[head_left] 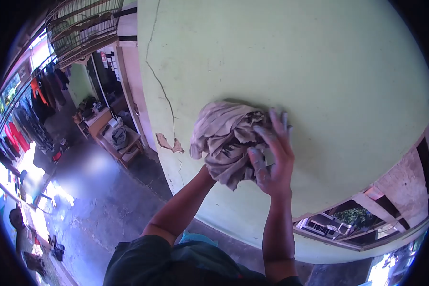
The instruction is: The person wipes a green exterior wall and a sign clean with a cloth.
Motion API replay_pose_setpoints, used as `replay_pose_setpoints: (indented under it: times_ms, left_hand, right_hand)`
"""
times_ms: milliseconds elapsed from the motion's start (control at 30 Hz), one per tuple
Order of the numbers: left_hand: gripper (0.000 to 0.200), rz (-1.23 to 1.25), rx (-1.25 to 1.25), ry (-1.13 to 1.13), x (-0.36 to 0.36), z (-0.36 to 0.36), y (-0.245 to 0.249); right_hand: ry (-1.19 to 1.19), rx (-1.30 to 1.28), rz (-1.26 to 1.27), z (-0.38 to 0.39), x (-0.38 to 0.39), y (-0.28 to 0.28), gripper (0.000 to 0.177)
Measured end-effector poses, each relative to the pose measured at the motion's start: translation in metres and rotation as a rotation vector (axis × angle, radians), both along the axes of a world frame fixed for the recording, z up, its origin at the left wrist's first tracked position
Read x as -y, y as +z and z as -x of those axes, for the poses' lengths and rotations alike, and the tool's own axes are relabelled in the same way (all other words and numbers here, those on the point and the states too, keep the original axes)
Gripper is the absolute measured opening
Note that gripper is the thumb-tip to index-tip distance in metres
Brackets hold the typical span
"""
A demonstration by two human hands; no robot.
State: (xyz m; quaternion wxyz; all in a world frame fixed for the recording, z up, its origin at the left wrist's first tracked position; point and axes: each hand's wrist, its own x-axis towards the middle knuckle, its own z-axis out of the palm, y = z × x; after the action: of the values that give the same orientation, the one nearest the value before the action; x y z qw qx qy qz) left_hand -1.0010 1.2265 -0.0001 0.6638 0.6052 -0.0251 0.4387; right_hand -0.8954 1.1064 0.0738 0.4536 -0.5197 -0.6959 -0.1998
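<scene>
A crumpled brownish-mauve cloth [226,136] is bunched up in front of the pale green wall [329,86]. My left forearm [188,195] runs up behind it, and the bundle rests on my left hand, which the folds hide. At the cloth's right side is my right hand [275,159], its fingers spread and slightly blurred. Its thumb and index finger lie against the folds, while the other fingers reach past them toward the wall. Whitish-grey residue coats the fingertips.
A long crack [163,86] runs down the wall to a chipped patch [169,143]. Left of it stand a wooden table [124,143] with things on it and hanging clothes [31,119]. A window opening [352,219] is low on the right.
</scene>
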Motion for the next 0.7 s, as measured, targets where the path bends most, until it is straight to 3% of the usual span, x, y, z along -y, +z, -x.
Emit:
replay_pose_setpoints:
  times_ms: [67, 100, 167, 200, 267, 367, 567, 700]
  left_hand:
    - [0.066, -0.49, -0.163, 0.573, -0.026, -0.014, 0.009]
    - [0.064, -0.68, -0.195, 0.859, -0.04, -0.021, 0.01]
    - [0.063, -0.764, -0.222, 1.055, -0.07, -0.022, 0.013]
    - [0.062, -0.738, -0.234, 1.074, -0.084, -0.019, 0.01]
    - [0.061, -0.665, -0.262, 1.08, -0.101, -0.01, -0.002]
    - [0.059, -0.497, -0.309, 1.064, -0.094, -0.004, -0.049]
    - [0.056, 0.053, -0.527, 0.879, -0.013, -0.01, -0.202]
    - [0.054, 0.287, -0.609, 0.699, 0.043, -0.016, -0.239]
  right_hand:
    - [-0.156, -0.067, -0.253, -0.015, -0.01, -0.005, 0.046]
    - [-0.124, -0.065, -0.247, -0.019, -0.013, -0.01, 0.046]
    - [-0.354, 0.136, -0.271, -0.025, -0.019, -0.022, 0.04]
    - [-0.334, 0.13, -0.271, -0.027, -0.026, -0.026, 0.04]
    - [-0.623, 0.362, -0.288, -0.029, -0.033, -0.035, 0.039]
    - [-0.626, 0.343, -0.327, -0.024, -0.037, -0.033, 0.035]
    - [-0.628, 0.303, -0.345, -0.023, -0.038, -0.034, 0.03]
    - [-0.626, 0.305, -0.342, -0.023, -0.036, -0.034, 0.027]
